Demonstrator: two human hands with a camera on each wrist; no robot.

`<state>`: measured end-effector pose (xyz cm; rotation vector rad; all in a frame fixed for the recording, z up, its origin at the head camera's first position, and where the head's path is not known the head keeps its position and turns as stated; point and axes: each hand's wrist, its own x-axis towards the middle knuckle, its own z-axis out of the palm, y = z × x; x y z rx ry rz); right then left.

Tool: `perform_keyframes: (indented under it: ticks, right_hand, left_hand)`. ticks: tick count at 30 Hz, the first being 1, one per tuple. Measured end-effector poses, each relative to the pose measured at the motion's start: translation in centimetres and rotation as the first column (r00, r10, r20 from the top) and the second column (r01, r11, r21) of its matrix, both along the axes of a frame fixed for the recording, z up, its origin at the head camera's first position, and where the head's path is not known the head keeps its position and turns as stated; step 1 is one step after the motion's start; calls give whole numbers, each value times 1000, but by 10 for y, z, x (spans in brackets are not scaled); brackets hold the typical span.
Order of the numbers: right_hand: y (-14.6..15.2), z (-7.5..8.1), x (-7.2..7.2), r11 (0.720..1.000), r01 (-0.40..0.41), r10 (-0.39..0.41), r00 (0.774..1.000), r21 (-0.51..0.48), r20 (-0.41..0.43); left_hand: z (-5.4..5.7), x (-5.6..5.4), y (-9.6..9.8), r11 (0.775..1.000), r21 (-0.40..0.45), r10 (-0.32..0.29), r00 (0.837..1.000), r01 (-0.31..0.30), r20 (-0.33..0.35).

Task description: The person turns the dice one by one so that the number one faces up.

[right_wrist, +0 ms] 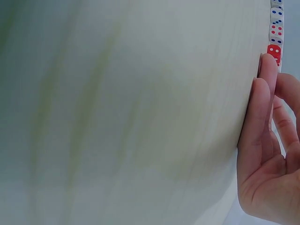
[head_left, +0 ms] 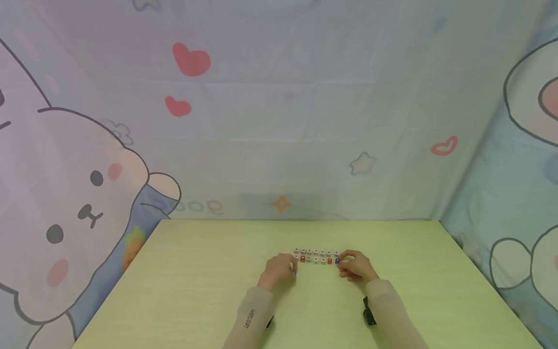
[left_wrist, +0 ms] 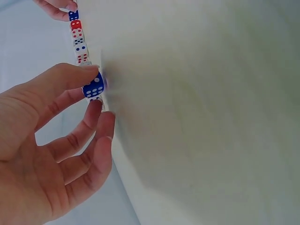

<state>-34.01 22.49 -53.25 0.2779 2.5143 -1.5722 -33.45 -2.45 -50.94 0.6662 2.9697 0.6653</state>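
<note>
My left hand (head_left: 279,269) pinches a blue die with white dots (left_wrist: 94,89) between thumb and forefinger, just in front of the left end of two rows of small dice. The other left fingers are bent below it in the left wrist view. At the front row's right end sits another blue die (head_left: 337,261), with the thumb and forefinger of my right hand (head_left: 356,266) around it. In the right wrist view that die is hidden behind the fingers. A red die (right_wrist: 274,50) stands beside it; another red die (head_left: 302,259) is near the row's left end.
White dice (head_left: 316,252) with red or blue dots make up the back row and the middle of the front row. They stand on a pale yellow-green table (head_left: 209,281). A printed cloth (head_left: 279,121) hangs behind and at the sides.
</note>
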Motion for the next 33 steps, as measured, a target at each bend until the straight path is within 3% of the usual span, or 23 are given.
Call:
perform_keyframes:
  ticks: [8, 15, 33]
  right_hand:
    - [0, 2, 1, 1000, -9, 10, 1000, 2, -12]
    - [0, 3, 2, 1000, -12, 12, 1000, 8, -22]
    - [0, 1, 1, 1000, -9, 9, 1000, 5, -5]
  left_hand:
    - [6, 0, 0, 999, 53, -9, 999, 7, 35]
    - [4, 1, -2, 997, 75, 0, 998, -5, 60]
    - [4, 3, -9, 996, 74, 39, 996, -45, 82]
